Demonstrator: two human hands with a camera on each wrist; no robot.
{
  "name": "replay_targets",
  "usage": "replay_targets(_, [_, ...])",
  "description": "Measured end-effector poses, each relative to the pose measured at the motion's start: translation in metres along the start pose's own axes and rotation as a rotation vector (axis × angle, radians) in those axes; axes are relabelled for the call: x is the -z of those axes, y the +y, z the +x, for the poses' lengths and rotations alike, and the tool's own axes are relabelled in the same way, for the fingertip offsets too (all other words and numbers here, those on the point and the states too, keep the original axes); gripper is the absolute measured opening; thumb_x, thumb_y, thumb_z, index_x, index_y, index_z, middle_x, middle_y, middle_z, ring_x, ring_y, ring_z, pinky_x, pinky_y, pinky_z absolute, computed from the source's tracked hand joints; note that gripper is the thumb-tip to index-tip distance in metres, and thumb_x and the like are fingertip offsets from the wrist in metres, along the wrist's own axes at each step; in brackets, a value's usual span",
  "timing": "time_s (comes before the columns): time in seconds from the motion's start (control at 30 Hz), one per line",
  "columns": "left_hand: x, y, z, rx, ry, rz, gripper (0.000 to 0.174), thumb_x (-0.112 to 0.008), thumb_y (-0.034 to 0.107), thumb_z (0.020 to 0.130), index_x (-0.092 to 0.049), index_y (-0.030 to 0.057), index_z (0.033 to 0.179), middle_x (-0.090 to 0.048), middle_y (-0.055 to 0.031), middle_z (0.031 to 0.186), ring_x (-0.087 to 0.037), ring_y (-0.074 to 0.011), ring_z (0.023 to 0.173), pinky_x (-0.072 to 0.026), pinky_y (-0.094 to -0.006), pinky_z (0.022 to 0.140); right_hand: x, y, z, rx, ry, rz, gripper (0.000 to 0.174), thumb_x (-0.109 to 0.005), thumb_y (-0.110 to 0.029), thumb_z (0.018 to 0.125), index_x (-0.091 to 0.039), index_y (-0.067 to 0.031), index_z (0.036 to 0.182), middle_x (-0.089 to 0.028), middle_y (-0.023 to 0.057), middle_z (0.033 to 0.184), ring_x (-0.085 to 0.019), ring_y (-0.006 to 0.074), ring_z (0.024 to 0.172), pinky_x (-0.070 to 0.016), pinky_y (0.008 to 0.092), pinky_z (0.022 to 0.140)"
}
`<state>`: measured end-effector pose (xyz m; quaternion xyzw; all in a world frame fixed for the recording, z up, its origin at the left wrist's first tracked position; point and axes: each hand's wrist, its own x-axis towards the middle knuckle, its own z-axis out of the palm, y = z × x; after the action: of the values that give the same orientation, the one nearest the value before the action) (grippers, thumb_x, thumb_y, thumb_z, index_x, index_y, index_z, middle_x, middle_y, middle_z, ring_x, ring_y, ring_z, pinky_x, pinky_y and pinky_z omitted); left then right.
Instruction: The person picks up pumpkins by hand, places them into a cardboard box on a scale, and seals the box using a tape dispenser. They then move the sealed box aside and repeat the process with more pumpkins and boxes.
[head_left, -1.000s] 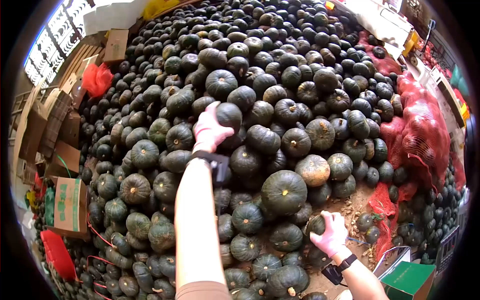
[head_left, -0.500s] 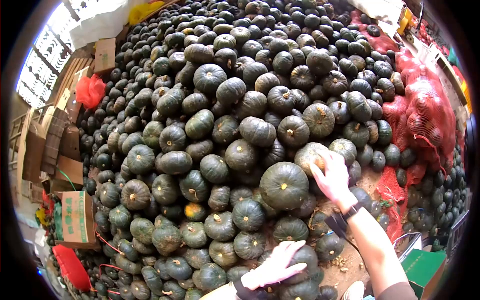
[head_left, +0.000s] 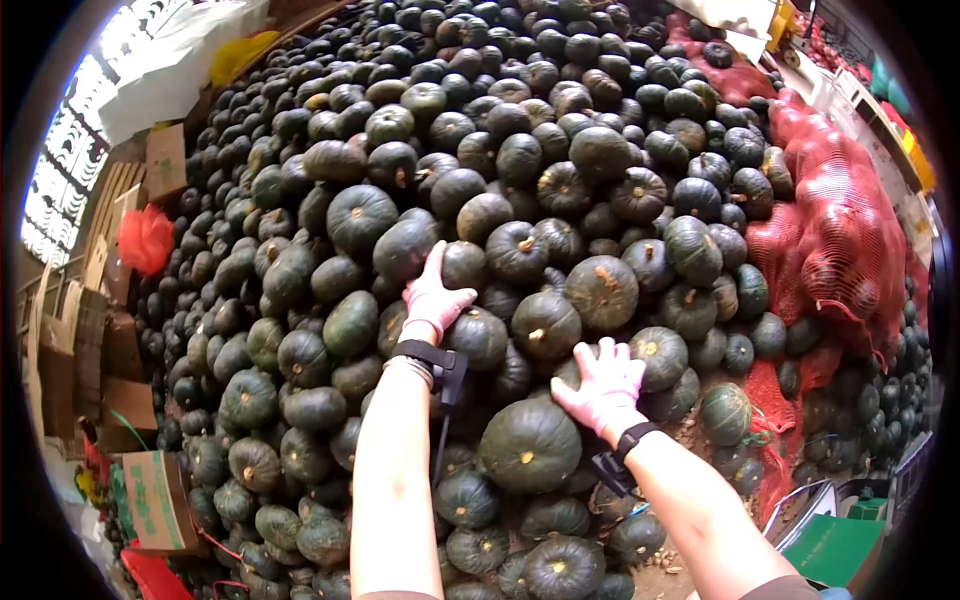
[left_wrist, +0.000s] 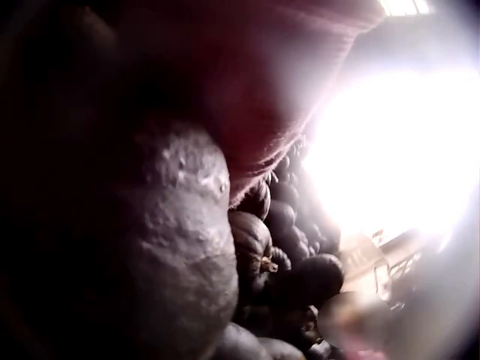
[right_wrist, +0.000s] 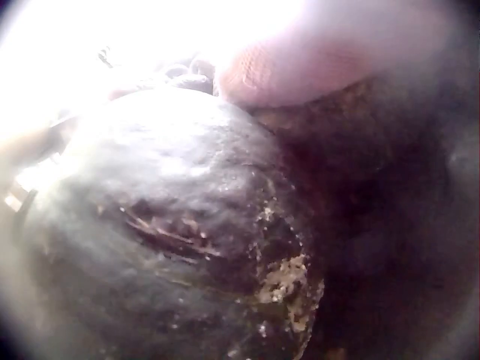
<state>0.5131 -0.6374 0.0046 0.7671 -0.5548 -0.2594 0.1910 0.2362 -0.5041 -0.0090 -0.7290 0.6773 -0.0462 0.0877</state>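
A heap of dark green, ribbed pumpkins spreads before me. In the head view my left hand (head_left: 437,300), in a pale pink glove, grips a greyish-green pumpkin (head_left: 464,266) with finger and thumb on either side. The left wrist view shows a bumpy pumpkin (left_wrist: 184,240) close under the glove. My right hand (head_left: 606,385), gloved alike, lies spread over a pumpkin that it mostly hides. Just beside its thumb sits a large dark pumpkin (head_left: 528,445). A scarred pumpkin (right_wrist: 165,217) fills much of the right wrist view, with a gloved fingertip (right_wrist: 262,79) at its far side.
Red mesh sacks (head_left: 835,215) full of produce line the right side. A green box (head_left: 832,550) stands at the lower right. Cardboard boxes (head_left: 160,500) and a red mesh bundle (head_left: 146,240) are at the left. A striped green pumpkin (head_left: 727,413) lies by the bare ground.
The left hand holds a pumpkin upslope, drops to pumpkins near me, then reaches up the heap again. The right hand goes from a small pumpkin to an orange-patched one, now out of sight.
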Motion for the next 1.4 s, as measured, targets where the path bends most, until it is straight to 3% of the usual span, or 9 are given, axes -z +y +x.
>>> replay_targets(0.17, [0.008, 0.016, 0.033, -0.089, -0.068, 0.024, 0.101, -0.096, 0.027, 0.053, -0.049, 0.0116, 0.141, -0.063, -0.0177, 0.133, -0.06, -0.0321, 0.126, -0.047, -0.0397, 0.109, 0.003, 0.0, 0.005, -0.009, -0.065, 0.02, 0.065, -0.068, -0.058, 0.076, -0.058, -0.0204, 0.128, -0.052, 0.0142, 0.126, -0.047, 0.0344, 0.119, -0.0383, 0.0532, 0.089])
replay_targets(0.57, [0.142, 0.073, -0.175, -0.272, -0.456, -0.533, 0.09, -0.099, 0.028, 0.055, -0.055, 0.0072, 0.131, -0.058, -0.0082, 0.126, -0.057, -0.0225, 0.119, -0.0474, -0.0389, 0.104, -0.002, 0.01, 0.006, 0.09, 0.009, 0.08, 0.048, -0.062, -0.044, 0.086, -0.062, -0.017, 0.125, -0.054, 0.0151, 0.122, -0.049, 0.0349, 0.114, -0.0392, 0.0514, 0.086])
replay_targets(0.73, [0.047, 0.068, -0.332, -0.126, -1.001, -0.499, 0.084, -0.09, 0.035, 0.071, -0.05, 0.0053, 0.139, -0.056, -0.0136, 0.134, -0.052, -0.0255, 0.13, -0.0434, -0.0392, 0.11, -0.004, 0.011, 0.006, 0.084, 0.021, 0.07, 0.042, -0.06, -0.039, 0.087, -0.06, -0.0178, 0.123, -0.054, 0.0146, 0.122, -0.051, 0.0351, 0.113, -0.0399, 0.0527, 0.085])
replay_targets(0.87, [-0.018, 0.079, -0.416, -0.005, -0.972, -0.601, 0.084, -0.09, 0.037, 0.07, -0.054, 0.0048, 0.139, -0.059, -0.0191, 0.129, -0.053, -0.0326, 0.128, -0.041, -0.043, 0.11, -0.01, 0.012, 0.005, 0.09, 0.047, 0.083, 0.044, -0.063, -0.039, 0.085, -0.062, -0.0171, 0.123, -0.054, 0.0157, 0.125, -0.05, 0.0358, 0.116, -0.0404, 0.0527, 0.086])
replay_targets(1.0, [0.048, 0.083, -0.279, -0.176, -1.211, -0.601, 0.05, -0.079, 0.03, 0.085, -0.064, 0.0007, 0.122, -0.069, -0.0138, 0.114, -0.066, -0.0269, 0.109, -0.0522, -0.0399, 0.099, -0.011, 0.011, 0.005, 0.1, 0.099, 0.084, 0.044, -0.065, -0.038, 0.083, -0.062, -0.0161, 0.122, -0.055, 0.0159, 0.124, -0.05, 0.0363, 0.116, -0.0399, 0.0523, 0.088])
replay_targets(1.07, [0.079, 0.055, -0.164, -0.649, -0.362, 0.101, 0.041, -0.078, 0.024, 0.082, -0.066, 0.0032, 0.116, -0.068, -0.0134, 0.11, -0.067, -0.0293, 0.101, -0.0557, -0.0375, 0.089, -0.013, 0.01, 0.005, 0.103, 0.101, 0.07, 0.045, -0.065, -0.037, 0.082, -0.062, -0.0158, 0.121, -0.055, 0.0163, 0.125, -0.05, 0.0366, 0.116, -0.0397, 0.0521, 0.088])
replay_targets(1.2, [0.133, -0.031, 0.055, 0.001, 0.469, -0.266, 0.1, -0.083, 0.046, 0.077, -0.04, -0.0094, 0.147, -0.048, -0.0293, 0.147, -0.049, -0.0365, 0.135, -0.0434, -0.0469, 0.109, -0.013, 0.011, 0.005, 0.112, 0.101, 0.063, 0.046, -0.064, -0.038, 0.082, -0.062, -0.0162, 0.122, -0.055, 0.0173, 0.125, -0.05, 0.0371, 0.116, -0.0395, 0.0522, 0.088])
replay_targets(1.27, [0.132, -0.126, 0.151, 0.145, 0.281, -0.737, 0.093, -0.085, 0.042, 0.081, -0.043, -0.0117, 0.145, -0.06, -0.0229, 0.137, -0.059, -0.0326, 0.124, -0.0461, -0.0418, 0.108, -0.01, 0.01, 0.006, 0.111, 0.088, 0.069, 0.047, -0.064, -0.038, 0.082, -0.063, -0.0163, 0.123, -0.055, 0.0174, 0.125, -0.05, 0.0372, 0.117, -0.0393, 0.0526, 0.09])
replay_targets(1.4, [0.139, -0.081, 0.152, 0.204, 0.061, -0.795, 0.068, -0.094, 0.029, 0.071, -0.066, -0.0059, 0.122, -0.071, -0.0161, 0.117, -0.069, -0.0233, 0.103, -0.0579, -0.0397, 0.088, -0.01, 0.009, 0.005, 0.12, 0.096, 0.046, 0.048, -0.067, -0.037, 0.082, -0.063, -0.0145, 0.124, -0.055, 0.0201, 0.128, -0.049, 0.0391, 0.12, -0.039, 0.0531, 0.094])
